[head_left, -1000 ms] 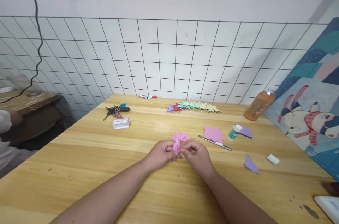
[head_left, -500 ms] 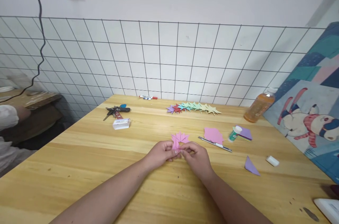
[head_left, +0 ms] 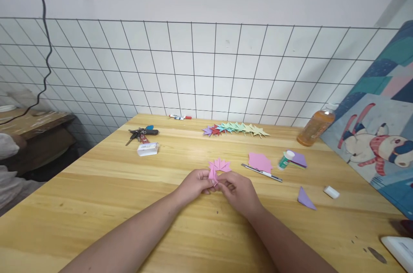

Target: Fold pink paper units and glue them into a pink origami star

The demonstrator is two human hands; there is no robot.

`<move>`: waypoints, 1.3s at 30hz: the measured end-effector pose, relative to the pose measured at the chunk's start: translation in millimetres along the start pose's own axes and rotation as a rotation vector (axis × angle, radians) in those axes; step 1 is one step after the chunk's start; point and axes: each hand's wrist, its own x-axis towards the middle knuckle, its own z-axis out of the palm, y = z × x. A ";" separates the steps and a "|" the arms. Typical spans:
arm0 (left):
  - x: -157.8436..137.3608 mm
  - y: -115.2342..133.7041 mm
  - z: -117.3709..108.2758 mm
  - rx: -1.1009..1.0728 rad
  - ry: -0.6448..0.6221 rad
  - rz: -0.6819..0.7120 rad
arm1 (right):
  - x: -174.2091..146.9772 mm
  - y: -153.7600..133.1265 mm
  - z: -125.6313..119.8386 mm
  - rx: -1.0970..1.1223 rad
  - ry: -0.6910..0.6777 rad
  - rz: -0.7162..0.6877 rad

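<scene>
A small pink folded paper piece (head_left: 213, 174) is pinched between my two hands over the middle of the wooden table. My left hand (head_left: 197, 182) grips its left side with thumb and fingers. From the right, my right hand (head_left: 239, 191) pinches its lower end, the fingertips nearly meeting those of the left. Just behind lies a pink pointed origami shape (head_left: 222, 164), partly hidden by the held piece; I cannot tell whether they touch. Right of my hands are a craft knife (head_left: 262, 172) and pink paper sheets (head_left: 260, 161).
A row of coloured folded paper pieces (head_left: 237, 128) lies near the wall. To the right are a glue stick (head_left: 285, 160), purple paper (head_left: 298, 158), a purple triangle (head_left: 306, 198), an eraser (head_left: 331, 192) and a bottle (head_left: 316, 126). Keys (head_left: 142, 134), a small box (head_left: 148, 148) and a marker (head_left: 180, 117) lie left.
My fingers have shifted slightly on the pink folded paper, and a little more of it shows between them. The whole view has moved a little.
</scene>
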 end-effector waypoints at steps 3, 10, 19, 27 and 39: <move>-1.1 3.7 -1.0 -0.098 0.030 -0.035 | -1.8 -1.0 -5.0 -0.109 -0.040 -0.064; -0.6 1.1 -0.6 -0.030 0.019 0.003 | -2.0 -2.2 -1.4 -0.003 0.022 0.039; 0.4 -7.8 7.0 0.084 0.001 0.096 | 6.4 6.9 8.1 0.243 0.075 0.314; 4.6 -8.5 9.3 0.150 0.025 0.075 | 7.2 1.8 13.1 0.441 0.084 0.334; -1.4 -4.0 8.1 0.286 -0.016 0.114 | 8.2 1.0 1.8 0.571 0.100 0.366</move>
